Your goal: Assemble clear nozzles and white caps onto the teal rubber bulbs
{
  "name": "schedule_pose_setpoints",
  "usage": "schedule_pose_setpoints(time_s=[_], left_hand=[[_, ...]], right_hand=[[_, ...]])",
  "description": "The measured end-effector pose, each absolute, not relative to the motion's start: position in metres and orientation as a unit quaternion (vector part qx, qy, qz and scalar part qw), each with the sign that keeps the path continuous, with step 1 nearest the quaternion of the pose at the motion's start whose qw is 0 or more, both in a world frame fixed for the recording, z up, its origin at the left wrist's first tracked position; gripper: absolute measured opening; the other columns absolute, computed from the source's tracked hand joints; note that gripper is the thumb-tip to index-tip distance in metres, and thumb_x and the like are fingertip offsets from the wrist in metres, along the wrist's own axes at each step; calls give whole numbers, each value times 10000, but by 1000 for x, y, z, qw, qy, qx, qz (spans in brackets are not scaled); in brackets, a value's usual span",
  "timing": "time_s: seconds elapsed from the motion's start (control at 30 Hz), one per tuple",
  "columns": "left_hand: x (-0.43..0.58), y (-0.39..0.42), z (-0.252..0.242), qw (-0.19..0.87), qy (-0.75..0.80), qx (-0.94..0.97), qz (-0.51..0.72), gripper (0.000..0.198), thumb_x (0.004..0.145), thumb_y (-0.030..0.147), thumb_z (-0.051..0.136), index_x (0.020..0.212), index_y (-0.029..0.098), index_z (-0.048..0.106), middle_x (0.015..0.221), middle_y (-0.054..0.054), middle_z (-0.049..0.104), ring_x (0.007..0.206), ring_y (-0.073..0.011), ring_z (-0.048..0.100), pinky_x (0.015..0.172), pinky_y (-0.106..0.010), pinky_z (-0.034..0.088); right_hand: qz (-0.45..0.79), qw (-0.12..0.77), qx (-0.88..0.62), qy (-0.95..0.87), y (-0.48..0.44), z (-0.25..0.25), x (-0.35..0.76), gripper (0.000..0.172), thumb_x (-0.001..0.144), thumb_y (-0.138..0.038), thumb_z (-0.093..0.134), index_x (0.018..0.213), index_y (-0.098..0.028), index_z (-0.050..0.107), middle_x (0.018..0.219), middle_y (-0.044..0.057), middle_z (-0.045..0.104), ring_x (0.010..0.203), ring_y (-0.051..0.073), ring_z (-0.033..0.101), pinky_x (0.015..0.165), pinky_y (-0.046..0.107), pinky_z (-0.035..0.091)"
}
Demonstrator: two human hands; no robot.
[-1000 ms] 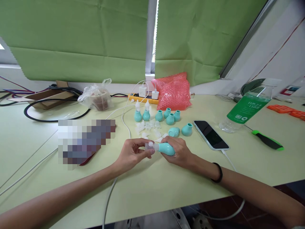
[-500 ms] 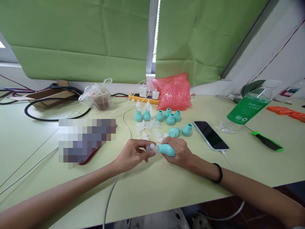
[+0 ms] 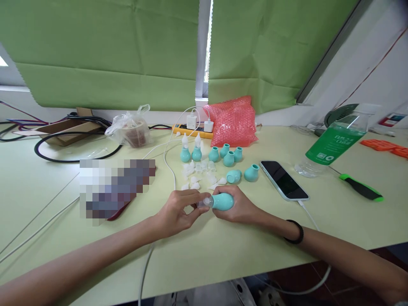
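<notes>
My right hand (image 3: 237, 206) is wrapped round a turquoise squeeze bulb (image 3: 223, 201), its neck turned left. My left hand (image 3: 181, 211) pinches a clear plastic nozzle piece (image 3: 205, 202) between thumb and fingers, against the bulb's neck. Just beyond my hands lie small white tips (image 3: 195, 183) and clear plastic connectors (image 3: 204, 166). Behind them stand two bulbs with nozzles fitted (image 3: 196, 148). Several open-necked turquoise bulbs (image 3: 228, 158) stand to their right, with one bulb on its side (image 3: 233, 176).
A phone (image 3: 284, 180) on a cable, a tilted water bottle (image 3: 334, 140) and a screwdriver (image 3: 361, 187) lie to the right. At the back are a pink bubble-wrap pouch (image 3: 234, 123), a power strip (image 3: 202, 134) and a bagged bowl (image 3: 135, 132). A white cable (image 3: 168, 165) crosses the table.
The clear nozzle piece now sits up against the bulb's neck. The bulb has turned more level in my right hand, and my left fingers have closed farther over the nozzle piece.
</notes>
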State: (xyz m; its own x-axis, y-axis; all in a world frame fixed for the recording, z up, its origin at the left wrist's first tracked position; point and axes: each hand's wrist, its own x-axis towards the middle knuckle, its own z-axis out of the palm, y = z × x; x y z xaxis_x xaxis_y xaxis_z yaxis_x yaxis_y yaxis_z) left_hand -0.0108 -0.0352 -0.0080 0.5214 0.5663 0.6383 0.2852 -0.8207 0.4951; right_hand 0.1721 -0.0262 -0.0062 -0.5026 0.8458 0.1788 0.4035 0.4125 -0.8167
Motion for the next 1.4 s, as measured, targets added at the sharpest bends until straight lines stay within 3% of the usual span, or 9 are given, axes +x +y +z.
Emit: schedule_pose_setpoints(time_s=[0.3, 0.4, 0.5, 0.67, 0.87, 1.07, 1.17, 1.3, 1.4], left_hand=[[-11, -36, -5, 132, 233, 872, 410, 194, 759, 161, 522, 933, 115, 594, 646, -43, 598, 556, -97, 523, 522, -208, 435], [-13, -32, -3, 117, 266, 868, 403, 327, 723, 213, 569, 1029, 100, 554, 662, -39, 597, 578, -105, 531, 559, -224, 457], [-19, -20, 2, 95, 307, 872, 370, 477, 690, 268, 586, 1129, 109, 487, 834, -75, 603, 712, -140, 549, 659, -272, 475], [-31, 2, -1, -6, 403, 871, 280, 326, 778, 301, 466, 1061, 166, 555, 1033, -112, 504, 931, -214, 470, 794, -380, 427], [-29, 2, -13, -79, 417, 888, 178, 384, 809, 361, 408, 1160, 218, 469, 1103, -118, 409, 956, -253, 355, 795, -436, 384], [-24, -2, -15, -124, 405, 889, 174, 269, 825, 239, 409, 1055, 253, 548, 1138, -114, 440, 985, -281, 359, 770, -463, 346], [-24, -2, -12, -53, 374, 889, 257, 272, 823, 195, 422, 1067, 218, 541, 1093, -102, 517, 996, -251, 399, 790, -425, 357], [-23, -7, 1, 194, 332, 860, 334, 281, 815, 198, 444, 1081, 186, 532, 970, -65, 605, 876, -161, 525, 758, -307, 426], [-21, -9, 10, 369, 352, 781, 360, 288, 767, 239, 521, 1041, 160, 558, 935, -63, 623, 822, -146, 566, 729, -279, 458]], right_hand=[[393, 293, -403, -773, -27, -5, 173, 88, 552, -111, 518, 624, -155, 493, 555, -39, 446, 511, 71, 396, 440, 175, 318], [362, 309, -410, -778, -26, -3, 173, 89, 551, -117, 527, 622, -158, 492, 561, -37, 461, 522, 77, 413, 461, 183, 337], [314, 347, -426, -774, -23, 1, 174, 90, 555, -129, 539, 627, -162, 496, 586, -32, 479, 552, 88, 436, 494, 191, 359], [271, 418, -464, -733, -15, 6, 180, 85, 587, -187, 553, 597, -161, 472, 552, -39, 439, 502, 75, 410, 444, 178, 345], [278, 439, -477, -709, -12, 5, 181, 120, 594, -226, 570, 613, -159, 472, 544, -38, 429, 480, 72, 401, 420, 176, 346], [254, 430, -456, -736, -16, 6, 179, 83, 602, -207, 545, 612, -163, 475, 572, -31, 457, 513, 83, 429, 458, 185, 363], [225, 429, -446, -753, -16, 3, 179, 71, 597, -203, 537, 624, -167, 483, 578, -30, 469, 522, 88, 433, 475, 193, 362], [196, 414, -427, -780, -14, -2, 180, 67, 581, -174, 525, 637, -171, 489, 554, -38, 465, 501, 81, 413, 469, 194, 345], [174, 407, -423, -791, -14, -3, 182, 71, 574, -159, 513, 640, -174, 490, 536, -46, 452, 483, 75, 399, 462, 193, 335]])
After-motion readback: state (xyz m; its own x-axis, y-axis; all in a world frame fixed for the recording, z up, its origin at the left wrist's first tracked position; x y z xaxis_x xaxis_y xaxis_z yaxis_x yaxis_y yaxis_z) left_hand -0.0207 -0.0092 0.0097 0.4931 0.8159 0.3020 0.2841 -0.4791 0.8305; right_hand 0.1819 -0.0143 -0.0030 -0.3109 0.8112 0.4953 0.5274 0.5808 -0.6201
